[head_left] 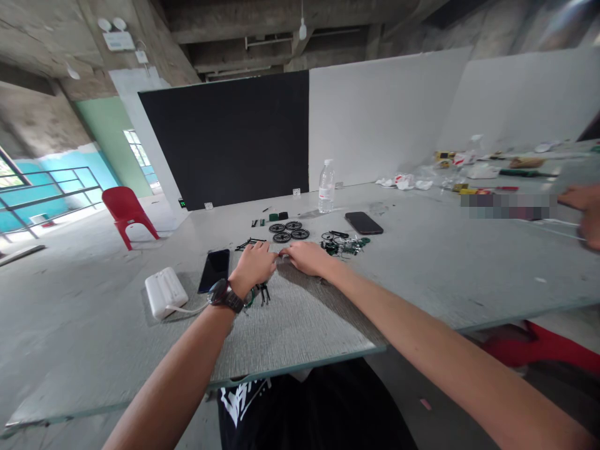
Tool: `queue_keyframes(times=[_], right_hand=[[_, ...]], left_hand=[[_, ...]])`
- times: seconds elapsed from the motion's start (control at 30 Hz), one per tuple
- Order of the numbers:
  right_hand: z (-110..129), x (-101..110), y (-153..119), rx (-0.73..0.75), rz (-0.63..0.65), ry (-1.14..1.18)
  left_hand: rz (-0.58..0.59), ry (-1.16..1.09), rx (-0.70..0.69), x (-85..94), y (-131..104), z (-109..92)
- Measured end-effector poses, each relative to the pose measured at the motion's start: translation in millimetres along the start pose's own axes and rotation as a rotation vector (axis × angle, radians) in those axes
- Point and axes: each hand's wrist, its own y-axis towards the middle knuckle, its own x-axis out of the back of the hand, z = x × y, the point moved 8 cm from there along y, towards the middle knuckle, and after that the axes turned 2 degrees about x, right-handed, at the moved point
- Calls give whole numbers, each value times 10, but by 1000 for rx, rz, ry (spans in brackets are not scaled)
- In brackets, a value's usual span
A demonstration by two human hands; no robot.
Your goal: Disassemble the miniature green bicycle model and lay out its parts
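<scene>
Over the grey table, my left hand (255, 264) and my right hand (305, 257) meet at the fingertips. Their fingers are drawn together around something small, too hidden to name. Just beyond them lie several black spoked wheels (282, 237). Thin black rods (250, 243) lie beyond my left hand, and more dark, forked parts (265, 294) are beside its wrist. To the right of my right hand is a heap of small green, black and silvery parts (344, 244). Dark green blocks (274, 217) sit behind the wheels.
A phone (214, 270) and a white power bank (165, 292) with a cable are on the left. Another phone (363, 222) and a water bottle (327, 186) stand further back. At right, a co-worker's hand (584, 209) is near clutter. A red chair (129, 212) stands beyond the table.
</scene>
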Motion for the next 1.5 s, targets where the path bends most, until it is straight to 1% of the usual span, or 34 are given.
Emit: queue_keyframes(times=[0.53, 0.7, 0.83, 0.9, 1.0, 1.1, 1.2, 1.23, 1.33, 1.4, 1.5], right_hand=[[2, 25, 2, -9, 4, 9], [3, 4, 10, 5, -6, 22], [-11, -14, 22, 8, -12, 48], [-49, 20, 19, 9, -16, 77], [-250, 164, -31, -61, -60, 143], [-621, 318, -172, -218, -104, 191], [-1021, 424, -371, -371, -151, 129], [-1137, 433, -431, -410, -157, 109], [-1402, 343, -549, -492, -89, 110], [-1488, 275, -574, -510, -53, 119], [-1513, 207, -568, -513, -10, 121]], left_hand=[[4, 4, -6, 24, -4, -15], [5, 7, -10, 27, -11, -20], [-6, 10, -19, 48, -16, -29], [-15, 10, -27, 68, -17, -39], [-28, 5, -50, 108, -22, -77], [-42, -14, -94, 156, -27, -153], [-48, -48, -157, 182, -27, -248], [-49, -61, -176, 182, -27, -274], [-52, -94, -208, 165, -25, -316], [-55, -110, -214, 149, -26, -321], [-64, -122, -217, 135, -33, -320]])
